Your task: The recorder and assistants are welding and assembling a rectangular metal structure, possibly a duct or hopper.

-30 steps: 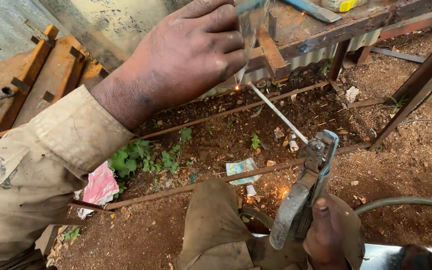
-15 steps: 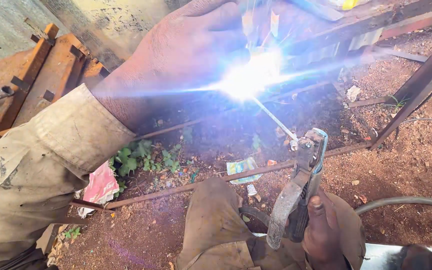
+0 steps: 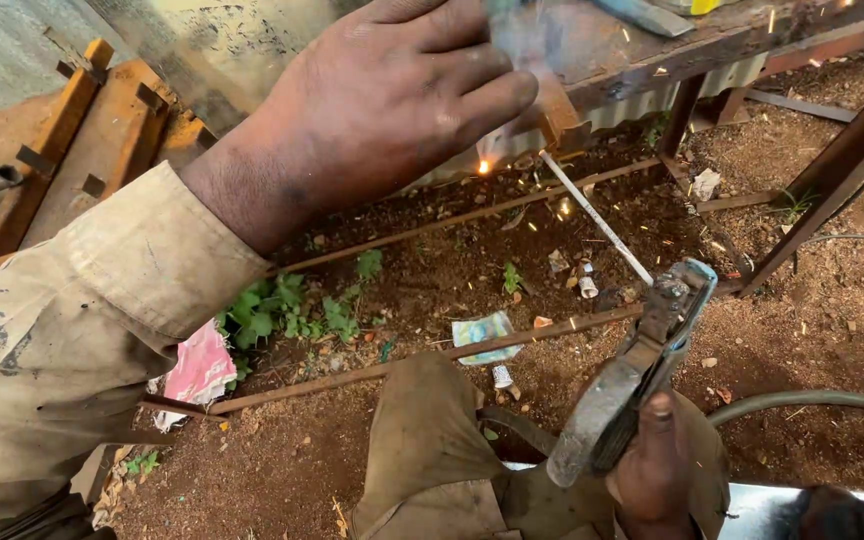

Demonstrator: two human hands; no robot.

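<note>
One view only, head cam, worn on the person, so no 2nd view to share scene with. It looks steeply down and fwd, over the person's own arms, to the dirt ground (image 3: 422, 270) below. Very close in: left hand (image 3: 382, 110) fills the top-centre of frame, its sleeve (image 3: 62, 350) runs off the lower-left corner. Right hand (image 3: 657, 470) sits at the bottom edge, partly cut off, w/ the clamp holder (image 3: 632, 370) pointing up and away from the lens. Far side of view, top edge, catches the rusty metal frame (image 3: 712, 50); rusty steel pieces (image 3: 72, 150) at upper left. Ground is mid-distance, seen btw the arms.
</note>
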